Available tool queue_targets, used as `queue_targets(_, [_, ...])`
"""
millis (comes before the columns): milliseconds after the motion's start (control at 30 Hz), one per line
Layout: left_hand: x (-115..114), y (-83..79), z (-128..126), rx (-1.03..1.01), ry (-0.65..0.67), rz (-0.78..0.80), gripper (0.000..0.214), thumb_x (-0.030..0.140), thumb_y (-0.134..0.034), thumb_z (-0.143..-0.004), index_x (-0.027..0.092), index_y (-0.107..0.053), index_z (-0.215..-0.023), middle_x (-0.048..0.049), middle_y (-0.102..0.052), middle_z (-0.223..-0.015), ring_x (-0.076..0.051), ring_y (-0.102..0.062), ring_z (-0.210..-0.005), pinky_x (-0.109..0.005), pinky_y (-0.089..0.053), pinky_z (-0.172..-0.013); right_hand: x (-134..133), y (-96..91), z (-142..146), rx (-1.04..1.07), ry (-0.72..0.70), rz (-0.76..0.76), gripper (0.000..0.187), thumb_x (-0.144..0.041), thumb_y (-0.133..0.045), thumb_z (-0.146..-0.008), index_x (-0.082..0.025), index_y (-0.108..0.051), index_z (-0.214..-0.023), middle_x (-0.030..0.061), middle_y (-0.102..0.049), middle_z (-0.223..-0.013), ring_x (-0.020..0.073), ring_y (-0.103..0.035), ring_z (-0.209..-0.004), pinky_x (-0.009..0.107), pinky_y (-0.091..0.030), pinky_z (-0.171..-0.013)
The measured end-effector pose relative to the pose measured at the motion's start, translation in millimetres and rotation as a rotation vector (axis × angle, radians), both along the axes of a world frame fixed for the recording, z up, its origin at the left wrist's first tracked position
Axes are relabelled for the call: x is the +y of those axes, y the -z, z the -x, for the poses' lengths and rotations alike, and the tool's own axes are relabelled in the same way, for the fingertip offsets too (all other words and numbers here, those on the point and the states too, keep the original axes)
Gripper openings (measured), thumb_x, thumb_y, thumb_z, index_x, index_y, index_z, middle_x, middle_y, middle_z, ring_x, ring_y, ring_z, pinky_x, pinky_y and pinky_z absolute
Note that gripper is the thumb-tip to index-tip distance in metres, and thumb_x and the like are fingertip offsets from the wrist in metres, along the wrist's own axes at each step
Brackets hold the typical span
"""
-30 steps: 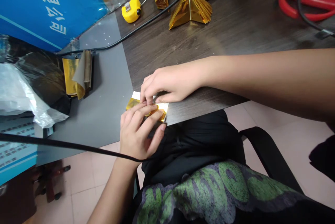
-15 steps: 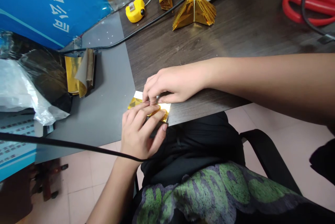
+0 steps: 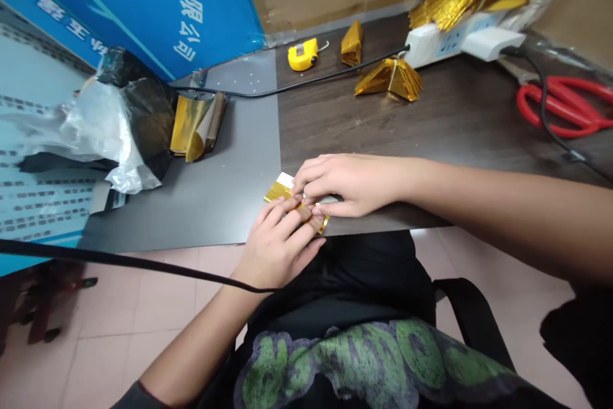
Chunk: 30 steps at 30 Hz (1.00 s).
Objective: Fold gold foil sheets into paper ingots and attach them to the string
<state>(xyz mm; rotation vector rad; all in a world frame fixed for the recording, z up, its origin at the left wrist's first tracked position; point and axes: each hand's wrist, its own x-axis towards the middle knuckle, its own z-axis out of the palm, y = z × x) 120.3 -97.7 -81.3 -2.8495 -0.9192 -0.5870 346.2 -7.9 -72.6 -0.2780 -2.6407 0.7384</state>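
Observation:
A small folded sheet of gold foil paper [image 3: 276, 191] lies at the near edge of the dark wooden desk [image 3: 460, 122], mostly covered by my hands. My left hand [image 3: 280, 243] rests on its near side with the fingers stretched flat over it. My right hand [image 3: 347, 182] comes in from the right and presses its curled fingertips down on the paper's far side. The fingertips of both hands meet over the sheet.
A grey mat [image 3: 230, 185] covers the desk's left part, with a stack of gold sheets [image 3: 196, 125] and plastic bags [image 3: 105, 128] on it. Farther back lie a yellow tape measure [image 3: 303, 54], folded gold pieces [image 3: 390, 79], a power strip [image 3: 450, 39] and red scissors [image 3: 560, 106]. A black cable [image 3: 119, 261] crosses below.
The camera has tilted up and shifted, so more of the desk's far side shows. My hands stay on the gold paper, with the fingers pressed closer together.

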Motion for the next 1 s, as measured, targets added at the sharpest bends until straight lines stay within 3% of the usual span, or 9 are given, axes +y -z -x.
queue_targets(267, [-6.4, -2.0, 4.1, 0.023, -0.044, 0.061, 0.036, 0.028, -0.064, -0.092, 0.020, -0.063, -0.127, -0.0127, -0.061, -0.120, -0.029, -0.058, -0.127, -0.048, -0.059, -0.103, -2.1, 0.1, 1.3, -0.003, 0.015, 0.004, 0.017, -0.020, -0.057, -0.099, -0.014, -0.072, -0.094, 0.0128, -0.069, -0.117, 0.0249, -0.060, -0.113, 0.042, -0.051, -0.098])
queue_targets(400, [-9.8, -2.3, 8.6, 0.069, -0.042, 0.084, 0.036, 0.027, -0.061, -0.093, 0.014, -0.062, -0.127, -0.0150, -0.064, -0.127, -0.030, -0.057, -0.133, -0.052, -0.053, -0.114, -5.1, -4.2, 2.3, -0.028, 0.026, 0.012, 0.020, -0.022, -0.054, -0.100, -0.015, -0.072, -0.097, 0.0130, -0.068, -0.120, 0.0245, -0.060, -0.115, 0.042, -0.051, -0.099])
queue_targets(533, [-13.1, 0.1, 15.7, 0.052, -0.038, 0.106, 0.039, 0.026, -0.061, -0.094, 0.018, -0.060, -0.132, -0.0118, -0.066, -0.129, -0.029, -0.052, -0.140, -0.053, -0.047, -0.119, -10.3, -8.2, 5.1, -0.068, 0.067, -0.004, 0.018, -0.026, -0.056, -0.099, -0.016, -0.070, -0.094, 0.0128, -0.069, -0.113, 0.0255, -0.061, -0.112, 0.045, -0.051, -0.098])
queue_targets(733, [-15.2, 0.5, 22.6, 0.074, -0.054, 0.106, 0.042, 0.027, -0.057, -0.095, 0.016, -0.059, -0.136, -0.0105, -0.066, -0.132, -0.026, -0.055, -0.139, -0.046, -0.046, -0.120, -15.2, -8.2, 5.2, -0.115, 0.097, -0.048, 0.025, -0.042, -0.061, -0.098, -0.018, -0.067, -0.095, 0.0126, -0.068, -0.110, 0.0277, -0.060, -0.113, 0.046, -0.051, -0.096])
queue_targets(867, [-16.1, -0.9, 30.8, 0.139, -0.121, 0.089, 0.048, 0.026, -0.054, -0.096, 0.020, -0.053, -0.144, -0.0111, -0.054, -0.150, -0.026, -0.052, -0.141, -0.045, -0.044, -0.118, -17.0, -9.5, 5.0, -0.181, 0.116, -0.038, 0.022, -0.040, -0.063, -0.097, -0.018, -0.064, -0.096, 0.0119, -0.066, -0.110, 0.0286, -0.060, -0.114, 0.046, -0.051, -0.096])
queue_targets(1000, [-18.0, -1.4, 35.4, 0.150, -0.179, 0.082, 0.050, 0.027, -0.055, -0.095, 0.023, -0.052, -0.145, -0.0054, -0.055, -0.151, -0.022, -0.053, -0.140, -0.041, -0.038, -0.120, -18.6, -11.5, 6.6, -0.219, 0.125, -0.043, 0.020, -0.038, -0.065, -0.095, -0.017, -0.062, -0.094, 0.0128, -0.066, -0.111, 0.0308, -0.059, -0.117, 0.048, -0.051, -0.096])
